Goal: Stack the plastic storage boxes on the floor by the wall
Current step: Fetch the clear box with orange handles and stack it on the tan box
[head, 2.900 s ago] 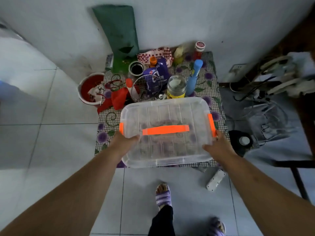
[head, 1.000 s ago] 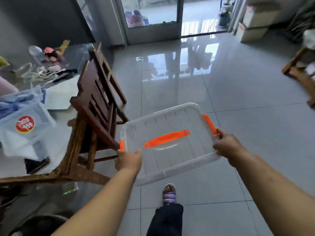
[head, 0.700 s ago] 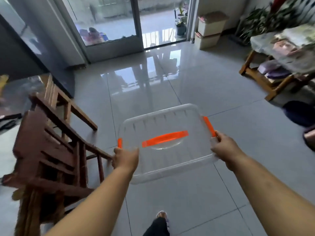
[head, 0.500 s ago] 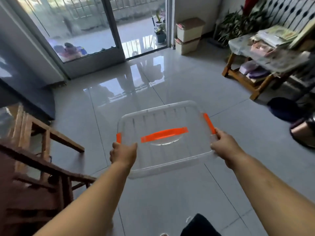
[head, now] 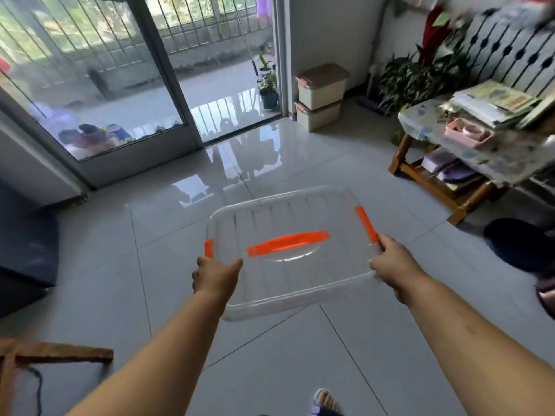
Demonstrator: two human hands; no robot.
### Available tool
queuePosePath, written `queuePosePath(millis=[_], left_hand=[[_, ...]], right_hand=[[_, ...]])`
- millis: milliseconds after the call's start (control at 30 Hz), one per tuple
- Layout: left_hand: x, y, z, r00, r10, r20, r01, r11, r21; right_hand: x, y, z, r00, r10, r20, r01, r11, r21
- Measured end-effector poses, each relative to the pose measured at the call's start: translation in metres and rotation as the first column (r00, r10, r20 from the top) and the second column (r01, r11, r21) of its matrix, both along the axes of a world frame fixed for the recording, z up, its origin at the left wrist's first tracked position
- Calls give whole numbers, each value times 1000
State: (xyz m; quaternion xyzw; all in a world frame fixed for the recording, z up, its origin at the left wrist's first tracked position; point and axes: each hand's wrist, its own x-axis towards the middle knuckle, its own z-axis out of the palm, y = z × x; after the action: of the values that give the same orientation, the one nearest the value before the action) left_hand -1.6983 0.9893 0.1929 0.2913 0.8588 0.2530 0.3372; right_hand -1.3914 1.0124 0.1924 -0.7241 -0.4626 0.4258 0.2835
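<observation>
My left hand (head: 216,276) clamps near-left rim of clear box (head: 288,250), carried above floor; right hand (head: 390,262) pinches right rim by orange latch. Keep level, head for two stacked boxes (head: 321,96) far right by wall. Earlier chair beside me; now mostly gone.

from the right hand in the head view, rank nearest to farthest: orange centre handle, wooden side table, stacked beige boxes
1. Orange centre handle on the clear plastic box lid, just left of the right hand.
2. Wooden side table, ahead to the right.
3. Stacked beige lidded boxes, far by the wall.
</observation>
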Motion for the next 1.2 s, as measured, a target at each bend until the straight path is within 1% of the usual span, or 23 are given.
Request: queuePosePath(millis=[133, 267, 433, 633, 767, 900, 1033, 1200], left_hand=[[4, 95, 4, 1000, -9, 8, 9, 1000, 19], [-1, 201, 0, 999, -17, 30, 16, 999, 30], [-8, 338, -8, 995, -66, 78, 64, 998, 21], [-5, 485, 5, 984, -158, 81, 158, 987, 8], [14, 585, 11, 978, -196, 66, 195, 981, 15], [39, 678, 7, 972, -212, 101, 209, 977, 40], [68, 765, -1, 981, -166, 104, 164, 986, 29], [107, 867, -4, 975, -152, 163, 150, 988, 29]], right_hand=[[6, 93, 9, 1000, -2, 24, 2, 1000, 2], [4, 195, 8, 1000, -1, 11, 1, 1000, -6], [-4, 318, 4, 999, -42, 19, 42, 999, -11], [-1, 442, 15, 995, -93, 20, 94, 996, -12], [17, 533, 19, 993, -120, 9, 120, 993, -13], [43, 627, 16, 994, -111, 16, 111, 994, -9], [72, 727, 7, 996, -84, 39, 85, 996, -13], [111, 840, 11, 995, -39, 91, 42, 999, -32]])
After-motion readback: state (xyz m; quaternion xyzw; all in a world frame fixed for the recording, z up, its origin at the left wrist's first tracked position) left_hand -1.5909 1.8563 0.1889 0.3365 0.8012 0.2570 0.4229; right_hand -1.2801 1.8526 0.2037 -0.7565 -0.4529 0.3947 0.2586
